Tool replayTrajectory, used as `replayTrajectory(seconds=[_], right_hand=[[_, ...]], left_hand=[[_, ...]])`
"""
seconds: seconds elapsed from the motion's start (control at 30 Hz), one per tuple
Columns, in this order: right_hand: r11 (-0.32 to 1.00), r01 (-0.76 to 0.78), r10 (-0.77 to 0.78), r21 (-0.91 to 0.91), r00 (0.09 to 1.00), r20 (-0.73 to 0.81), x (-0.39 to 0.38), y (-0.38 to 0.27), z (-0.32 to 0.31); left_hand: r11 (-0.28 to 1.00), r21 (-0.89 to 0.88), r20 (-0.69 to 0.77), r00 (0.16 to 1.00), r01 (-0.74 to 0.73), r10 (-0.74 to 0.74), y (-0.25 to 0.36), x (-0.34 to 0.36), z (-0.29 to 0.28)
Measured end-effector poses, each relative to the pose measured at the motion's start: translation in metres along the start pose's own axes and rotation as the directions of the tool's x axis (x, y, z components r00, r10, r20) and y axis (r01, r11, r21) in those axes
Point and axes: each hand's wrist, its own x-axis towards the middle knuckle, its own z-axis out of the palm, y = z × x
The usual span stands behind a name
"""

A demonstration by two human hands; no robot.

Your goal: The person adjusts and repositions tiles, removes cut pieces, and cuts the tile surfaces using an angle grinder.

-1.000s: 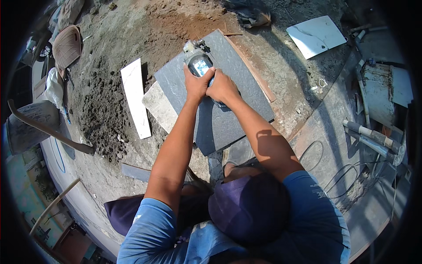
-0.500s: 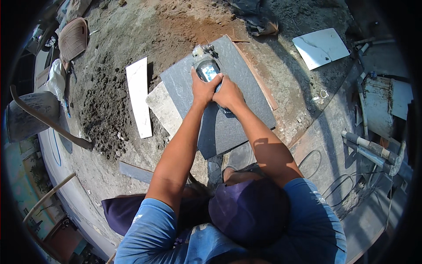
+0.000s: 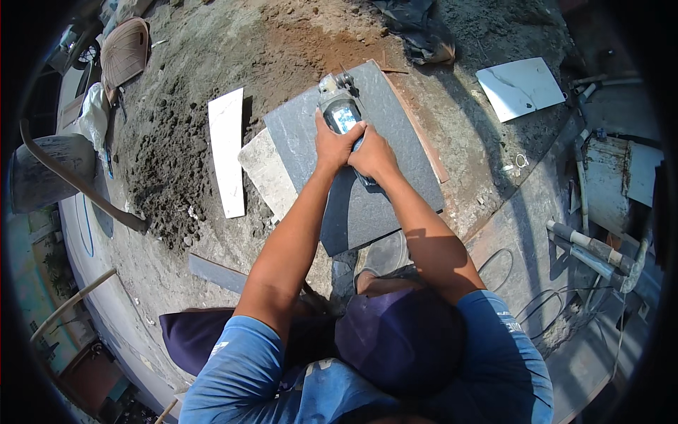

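Both my hands are wrapped round an angle grinder (image 3: 344,116) with a dark and blue body and a grey metal head. It rests on, or just above, a large dark grey tile (image 3: 293,134), its head toward the tile's far edge. My left hand (image 3: 333,145) grips the body from the left. My right hand (image 3: 374,152) closes round it from the right, the thumbs meeting on top. The grinder's disc cannot be made out. Under the tile's left side, a pale slab (image 3: 265,173) sticks out.
A white tile strip (image 3: 226,155) lies left of the slab, beside loose grey soil (image 3: 162,177). A wooden-handled tool (image 3: 85,187) leans farther left. At the far right are a white tile piece (image 3: 521,88), pipes (image 3: 590,244) and a cable (image 3: 544,300). My knees flank the near side.
The whole view has shifted slightly. The grinder and both hands stay in nearly the same place on the dark tile, with the same grip.
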Motion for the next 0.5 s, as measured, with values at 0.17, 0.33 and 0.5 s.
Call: replayTrajectory(seconds=[0.17, 0.33, 0.5], right_hand=[[1.0, 0.01, -0.01, -0.011, 1.0, -0.019, 0.003, 0.008, 0.005], [1.0, -0.001, 0.001, 0.002, 1.0, 0.003, 0.001, 0.008, 0.006], [1.0, 0.023, -0.023, 0.004, 1.0, -0.019, 0.001, 0.011, 0.006]], left_hand=[[1.0, 0.007, 0.009, 1.0, 0.01, -0.01, 0.001, -0.002, 0.001], [0.999, 0.031, -0.006, 1.0, 0.021, -0.02, 0.001, -0.007, -0.001], [0.998, 0.061, -0.019, 1.0, 0.013, -0.012, 0.002, -0.008, 0.001]])
